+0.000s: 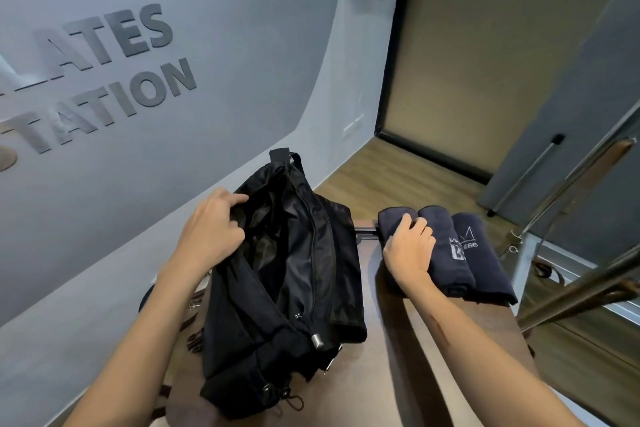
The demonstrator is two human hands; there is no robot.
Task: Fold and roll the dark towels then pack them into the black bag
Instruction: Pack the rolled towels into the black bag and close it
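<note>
Black bag (291,274) is lying unzipped along the desk's (460,340) left edge; left hand (211,229) is pinching its rim open. Right hand (410,246) is curling around the leftmost of three rolled dark towels (464,253) at the far right corner.

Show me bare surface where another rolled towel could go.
Free: the brown surface nearer the person than the three rolled towels, right of the black bag. Crowded: the far end, where the right hand grips the leftmost roll.
</note>
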